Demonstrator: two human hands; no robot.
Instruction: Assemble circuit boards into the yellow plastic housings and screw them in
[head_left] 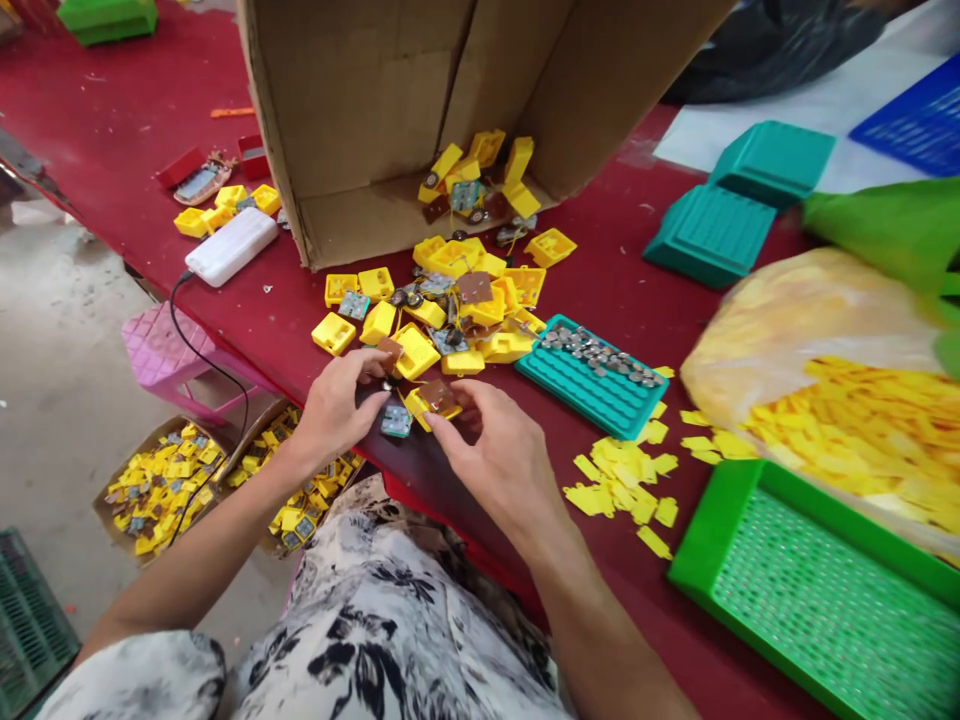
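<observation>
I see a small, boxy yellow case [416,407] with a brown plate [437,395] on it, pinched in my right hand [496,450] near the red surface's [611,245] edge; my left hand [339,400] curls beside it, its grip unclear to me

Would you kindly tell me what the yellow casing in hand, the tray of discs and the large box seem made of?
Casing: probably plastic, smooth, slightly shiny, evenly coloured.
Tray: likely plastic, softly glossy, with regular ridges.
Box: apparently cardboard, matt, brown, with straight folds.
</observation>
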